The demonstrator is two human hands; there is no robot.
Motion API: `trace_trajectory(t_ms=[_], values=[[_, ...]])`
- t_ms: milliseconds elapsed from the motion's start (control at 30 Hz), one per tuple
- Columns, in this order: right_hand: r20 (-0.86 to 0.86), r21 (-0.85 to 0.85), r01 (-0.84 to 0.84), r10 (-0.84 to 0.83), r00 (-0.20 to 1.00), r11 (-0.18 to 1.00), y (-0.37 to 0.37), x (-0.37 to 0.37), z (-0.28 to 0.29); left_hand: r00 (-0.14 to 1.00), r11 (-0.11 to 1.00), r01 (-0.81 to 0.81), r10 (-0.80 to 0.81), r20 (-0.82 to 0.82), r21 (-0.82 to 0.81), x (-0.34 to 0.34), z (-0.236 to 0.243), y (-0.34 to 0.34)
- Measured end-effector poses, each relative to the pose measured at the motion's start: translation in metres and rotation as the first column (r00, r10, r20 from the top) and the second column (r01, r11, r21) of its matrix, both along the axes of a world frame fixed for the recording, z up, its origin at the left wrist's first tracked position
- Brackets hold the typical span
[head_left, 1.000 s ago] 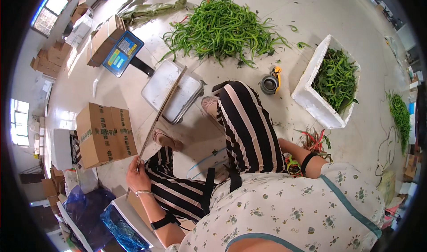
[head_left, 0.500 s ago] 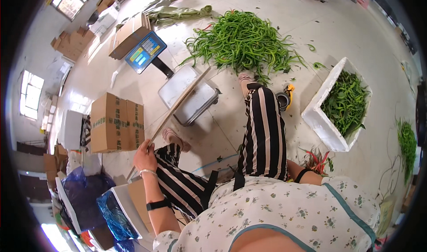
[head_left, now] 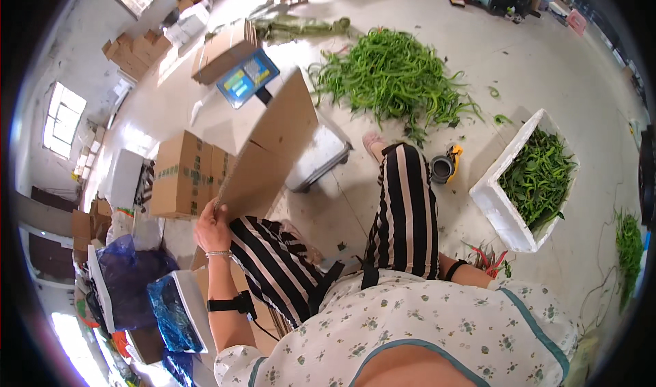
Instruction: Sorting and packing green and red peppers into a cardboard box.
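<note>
My left hand [head_left: 213,231] is closed on the near edge of a flat brown cardboard sheet [head_left: 270,148]. The sheet stands on a slant beside my left knee, its broad face turned toward me, and blocks part of a platform scale [head_left: 321,156] behind it. The scale's blue display [head_left: 247,78] shows past the sheet's far edge. My right forearm [head_left: 471,274], with a black band, reaches behind my striped right trouser leg [head_left: 406,209]; the hand itself is hidden. A tape dispenser [head_left: 444,167] lies on the floor by that leg.
A heap of green chili peppers [head_left: 393,79] lies on the floor ahead. To the right stands a white foam box [head_left: 490,192] holding more peppers, with some red ones [head_left: 486,258] nearby. Cartons [head_left: 179,175] and a blue-lined foam box [head_left: 195,305] stand on the left.
The cardboard sheet, seen nearly edge-on before, has turned to show its broad face and now covers more of the scale. My left hand keeps hold of it. The whole view has shifted slightly.
</note>
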State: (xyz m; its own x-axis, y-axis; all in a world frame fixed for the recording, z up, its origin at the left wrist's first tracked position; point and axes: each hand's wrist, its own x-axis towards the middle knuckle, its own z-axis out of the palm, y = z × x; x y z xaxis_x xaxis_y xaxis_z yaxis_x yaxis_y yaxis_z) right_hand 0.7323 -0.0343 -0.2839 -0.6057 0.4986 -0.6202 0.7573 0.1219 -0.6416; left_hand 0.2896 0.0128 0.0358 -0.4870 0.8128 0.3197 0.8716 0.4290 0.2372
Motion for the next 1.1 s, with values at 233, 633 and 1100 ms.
trace_trajectory(t_ms=[233,633,1100], values=[[0.086,-0.107,0.088,-0.079,0.993,0.990,0.001,0.036,0.022,0.937,0.984,-0.011,-0.052,0.346,0.178,-0.008,-0.024,-0.006],[0.309,-0.536,0.339,-0.194,0.931,0.773,0.025,-0.027,0.200,0.843,0.914,-0.061,0.262,0.470,-0.400,-0.052,0.118,0.020],[0.286,-0.180,0.229,-0.172,0.943,0.957,0.181,-0.026,0.112,0.894,0.902,0.009,0.186,0.408,-0.431,-0.049,0.092,0.155]])
